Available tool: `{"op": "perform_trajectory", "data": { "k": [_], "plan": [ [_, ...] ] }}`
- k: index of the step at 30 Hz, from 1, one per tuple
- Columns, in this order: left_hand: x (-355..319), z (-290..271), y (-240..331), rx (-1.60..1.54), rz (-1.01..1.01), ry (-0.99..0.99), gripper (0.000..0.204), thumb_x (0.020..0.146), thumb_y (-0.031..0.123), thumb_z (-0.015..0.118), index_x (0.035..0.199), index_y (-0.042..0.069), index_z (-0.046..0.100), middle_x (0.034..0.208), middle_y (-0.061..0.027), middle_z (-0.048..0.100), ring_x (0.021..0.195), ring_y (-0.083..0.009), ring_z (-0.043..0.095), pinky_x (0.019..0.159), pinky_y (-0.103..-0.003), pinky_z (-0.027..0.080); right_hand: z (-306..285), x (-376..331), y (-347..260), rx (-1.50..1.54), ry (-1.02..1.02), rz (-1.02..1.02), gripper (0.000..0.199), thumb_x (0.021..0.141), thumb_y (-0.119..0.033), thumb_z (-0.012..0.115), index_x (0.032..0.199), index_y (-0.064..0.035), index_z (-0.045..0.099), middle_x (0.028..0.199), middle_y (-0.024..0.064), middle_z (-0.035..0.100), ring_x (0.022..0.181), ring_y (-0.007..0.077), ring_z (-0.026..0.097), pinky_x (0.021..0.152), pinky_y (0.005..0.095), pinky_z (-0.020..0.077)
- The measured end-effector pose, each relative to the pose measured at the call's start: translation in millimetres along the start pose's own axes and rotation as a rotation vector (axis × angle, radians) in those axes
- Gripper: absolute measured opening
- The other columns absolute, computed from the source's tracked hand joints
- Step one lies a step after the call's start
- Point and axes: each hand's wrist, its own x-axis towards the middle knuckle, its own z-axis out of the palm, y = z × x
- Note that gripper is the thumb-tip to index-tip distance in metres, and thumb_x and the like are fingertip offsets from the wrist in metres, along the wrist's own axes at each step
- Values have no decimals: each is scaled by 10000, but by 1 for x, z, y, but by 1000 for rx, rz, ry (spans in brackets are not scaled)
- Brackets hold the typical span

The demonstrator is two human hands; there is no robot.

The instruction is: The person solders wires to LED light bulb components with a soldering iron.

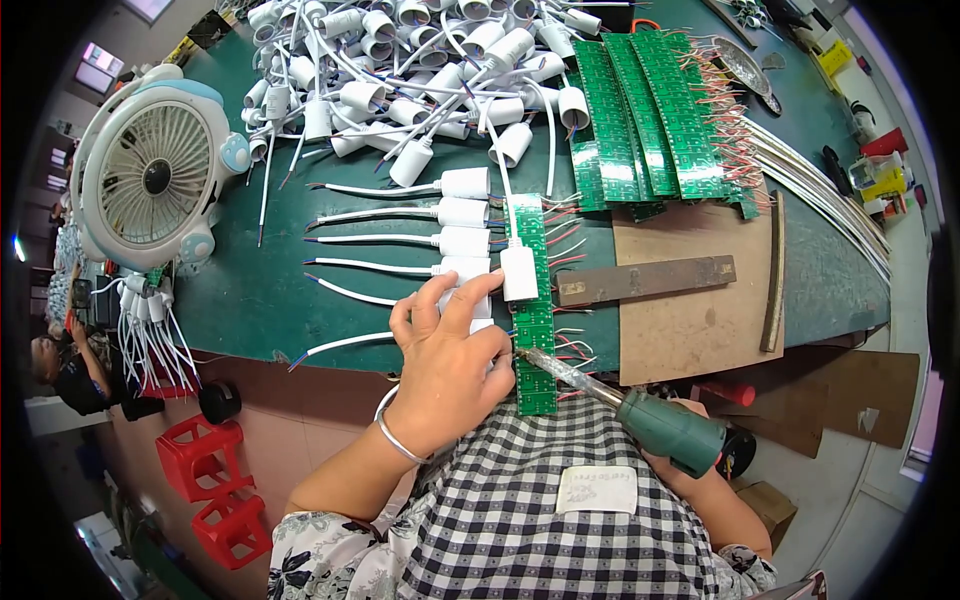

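Note:
A green soldering iron [668,432] is gripped in my right hand [668,477], which its handle partly hides. Its metal tip touches or nearly touches the left edge of a narrow green circuit board strip [536,372]. My left hand [445,365] curls over a white lamp holder with a cable, its fingers and thumb beside the strip's left edge; the grip is partly hidden. Above it, white lamp holders [464,212] lie in a row, their wires toward the strip. Another white lamp holder [519,273] lies across the strip, its cable running up to the pile.
Loose lamp holders [400,95] are heaped at the back. Green boards with red and white wires [650,120] stack at the right, near a brown bar [645,281] partly on a tan board [690,340]. A fan [155,178] stands left; red stools [205,458] are on the floor.

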Motion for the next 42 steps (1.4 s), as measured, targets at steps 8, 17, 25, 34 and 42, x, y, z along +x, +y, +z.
{"op": "perform_trajectory", "data": {
  "k": [8, 17, 25, 34, 42],
  "plan": [
    [0, 0, 1, 4, -1, 12, 87, 621, 106, 677, 677, 117, 612, 1328, -52, 459, 1235, -347, 307, 979, -487, 188, 2, -8, 13, 190, 136, 134, 188, 748, -132, 693, 912, -47, 656, 898, 93, 661, 781, 263, 628, 688, 358, 489],
    [-2, 2, 0, 21, 4, 17, 107, 621, 119, 691, 691, 114, 610, 1340, -59, 441, 1240, -356, 300, 994, -492, 187, 14, -12, 15, 246, 227, 97, 188, 748, -96, 687, 923, -44, 643, 880, 96, 648, 747, 267, 620, 674, 357, 477],
    [-47, 11, -18, 82, -8, 150, 421, 566, 158, 789, 935, 147, 587, 1238, -101, 452, 1216, -364, 329, 977, -479, 269, 8, -8, 12, 494, 307, 190, 325, 842, -208, 648, 1048, 17, 537, 788, 85, 628, 662, 175, 619, 639, 308, 497],
    [-25, -28, -13, 444, 299, 172, 276, 708, 182, 651, 968, 271, 630, 1215, 52, 539, 1190, -235, 404, 1004, -476, 218, 6, -6, 20, 615, 442, 143, 490, 856, -286, 590, 1201, 43, 479, 1081, 123, 605, 632, 158, 567, 555, 272, 456],
    [113, -80, -118, 480, 199, 634, 247, 745, 68, 629, 960, 185, 663, 1037, -2, 588, 1016, -238, 514, 859, -420, 345, 7, -8, 21, 611, 526, 147, 470, 853, -310, 604, 1159, 35, 510, 984, 93, 595, 621, 141, 564, 516, 240, 444]
  ]
}}
